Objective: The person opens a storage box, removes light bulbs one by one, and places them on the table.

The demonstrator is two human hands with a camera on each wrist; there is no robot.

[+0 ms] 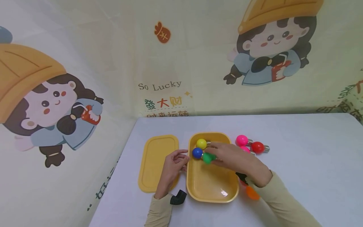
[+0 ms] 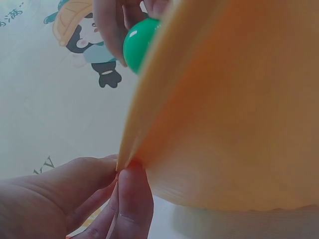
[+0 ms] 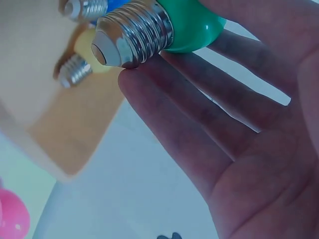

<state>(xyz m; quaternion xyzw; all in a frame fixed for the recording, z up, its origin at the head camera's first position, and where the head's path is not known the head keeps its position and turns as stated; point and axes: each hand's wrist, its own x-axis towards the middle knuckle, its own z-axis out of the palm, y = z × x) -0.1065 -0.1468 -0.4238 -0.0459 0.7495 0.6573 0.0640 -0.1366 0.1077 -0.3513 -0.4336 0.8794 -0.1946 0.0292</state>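
My right hand (image 1: 236,157) pinches a green light bulb (image 3: 192,25) between thumb and fingertips, over the yellow plastic box (image 1: 212,186). The bulb's silver screw base (image 3: 137,35) points back under the palm in the right wrist view. Inside the box, near its far left corner, lie a yellow bulb (image 1: 201,143) and a blue bulb (image 1: 197,153). At the box's left side, my left hand (image 1: 170,167) pinches the rim, with thumb and fingers (image 2: 134,194) on either side of the wall in the left wrist view.
A flat yellow lid (image 1: 157,157) lies left of the box, partly behind the left hand. Right of the box are two pink bulbs (image 1: 242,140) and a red bulb (image 1: 257,147). An orange bulb (image 1: 252,193) lies by the right forearm, which hides part of another reddish one.
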